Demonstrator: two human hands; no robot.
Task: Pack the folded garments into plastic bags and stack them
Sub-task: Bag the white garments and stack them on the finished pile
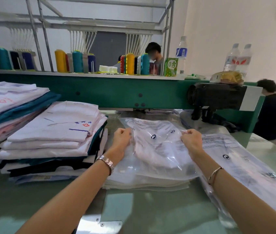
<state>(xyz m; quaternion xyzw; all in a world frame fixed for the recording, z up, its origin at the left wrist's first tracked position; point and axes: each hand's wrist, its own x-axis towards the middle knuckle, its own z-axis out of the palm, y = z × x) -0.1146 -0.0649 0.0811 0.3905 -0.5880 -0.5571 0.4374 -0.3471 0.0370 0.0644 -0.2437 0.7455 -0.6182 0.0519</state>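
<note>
Left hand (pixel 123 137) and right hand (pixel 191 141) pinch-grip the plastic bag (pixel 159 149), folded garments (pixel 52 129) stacked just left.

Green carton (pixel 171 67): large white character "哈" on its front, far right of centre.
White folded garment (pixel 57 125): blue embroidered characters beside a red cross emblem, too small to read.
Plastic bag (pixel 157 149): round dark logo and lines of fine print, illegible.
Second bag (pixel 235 159): same round logo on the right, print blurred.
Blue-labelled bottle (pixel 181 53): label text unreadable.
</note>
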